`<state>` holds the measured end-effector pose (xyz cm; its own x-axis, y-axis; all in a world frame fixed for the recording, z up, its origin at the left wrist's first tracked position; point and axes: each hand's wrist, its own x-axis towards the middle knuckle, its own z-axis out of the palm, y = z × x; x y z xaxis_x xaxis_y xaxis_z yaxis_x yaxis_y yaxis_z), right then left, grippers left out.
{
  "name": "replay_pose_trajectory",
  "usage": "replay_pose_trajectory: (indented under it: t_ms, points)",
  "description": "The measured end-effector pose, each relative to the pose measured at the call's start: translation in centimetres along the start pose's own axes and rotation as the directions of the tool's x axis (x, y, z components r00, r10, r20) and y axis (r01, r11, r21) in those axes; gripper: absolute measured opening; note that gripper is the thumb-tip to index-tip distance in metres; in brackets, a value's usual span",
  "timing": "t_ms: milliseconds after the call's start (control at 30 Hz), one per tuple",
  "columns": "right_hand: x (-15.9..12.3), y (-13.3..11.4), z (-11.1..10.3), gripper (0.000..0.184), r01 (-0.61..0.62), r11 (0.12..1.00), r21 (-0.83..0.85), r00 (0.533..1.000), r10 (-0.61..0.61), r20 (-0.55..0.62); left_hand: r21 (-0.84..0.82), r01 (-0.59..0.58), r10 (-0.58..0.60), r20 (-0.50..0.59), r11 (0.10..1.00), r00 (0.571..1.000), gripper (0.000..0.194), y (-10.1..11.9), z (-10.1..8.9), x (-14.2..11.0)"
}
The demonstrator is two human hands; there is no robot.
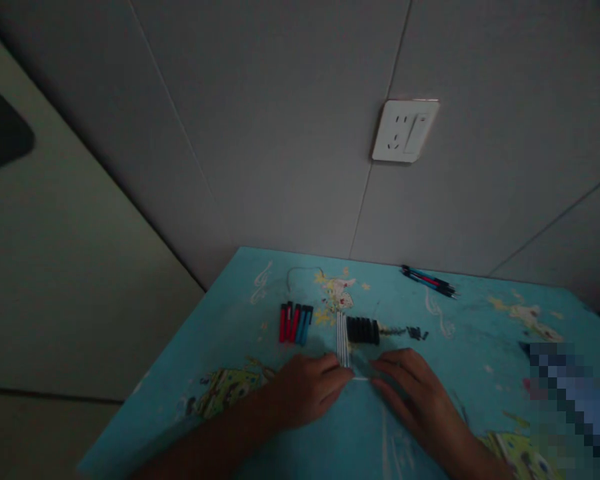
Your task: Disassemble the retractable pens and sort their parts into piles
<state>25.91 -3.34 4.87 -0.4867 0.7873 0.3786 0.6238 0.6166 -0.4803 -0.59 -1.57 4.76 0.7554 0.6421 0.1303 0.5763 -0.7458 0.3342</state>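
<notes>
Left hand point(313, 388) pinches thin white stick point(361, 379); right hand's point(420, 387) grip unclear.
A slip (light is dim) could scatter the white row point(342, 337).

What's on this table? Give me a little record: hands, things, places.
left hand: pinching a white rod
right hand: at the rod's other end, grip unclear
white rods: side by side, left of the black parts
black parts: in a row
tubes: red and blue, left of the white rods
pens: bunched near the wall
table: blue, cartoon-printed
</notes>
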Motion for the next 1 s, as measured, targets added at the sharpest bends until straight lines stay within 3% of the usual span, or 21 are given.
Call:
replay_pose_trajectory:
  t_ms: [100,233,433,533,600,667,767,867,1000]
  points:
    - [0.3,0.1,0.3,0.013,0.028,1.0,-0.01,0.999,-0.028,0.016,0.013,-0.003,0.004,-0.016,1.0,1.0,0.024,0.2,-0.1,0.0]
    - [0.3,1.3,-0.2,0.013,-0.008,0.997,-0.081,1.0,0.009,0.003,0.018,0.074,-0.072,-0.087,0.997,0.994,0.023,-0.2,0.2,0.1]
    - [-0.6,2.7,-0.8,0.012,-0.152,0.974,-0.166,0.975,0.121,-0.187,-0.067,0.223,-0.233,-0.267,0.973,0.935,0.026,-2.0,0.2,0.1]
    - [-0.1,1.9,-1.0,0.012,-0.158,0.952,-0.26,0.973,0.106,-0.205,-0.083,0.268,-0.281,-0.297,0.96,0.913,0.026,-2.5,-0.4,0.1]
    - [1.3,1.0,-1.3,0.012,-0.092,0.931,-0.353,0.99,0.049,-0.13,-0.08,0.283,-0.293,-0.313,0.956,0.903,0.027,-2.6,-0.6,0.1]
    - [3.5,0.1,-1.9,0.012,0.025,0.917,-0.397,1.0,-0.018,0.023,-0.083,0.288,-0.299,-0.327,0.954,0.896,0.027,-2.5,-0.7,0.1]
    - [7.7,-0.5,-2.8,0.012,0.193,0.914,-0.357,0.963,-0.107,0.247,-0.071,0.268,-0.277,-0.298,0.961,0.913,0.025,-2.2,-0.4,0.0]
    - [11.5,-0.3,-2.6,0.011,0.279,0.876,-0.392,0.932,-0.148,0.332,-0.022,0.258,-0.257,-0.216,0.966,0.942,0.023,-1.7,0.1,0.0]
    - [14.8,0.5,-0.5,0.013,0.411,0.817,-0.406,0.876,-0.23,0.424,0.048,0.289,-0.279,-0.146,0.956,0.949,0.027,-1.3,0.6,0.0]
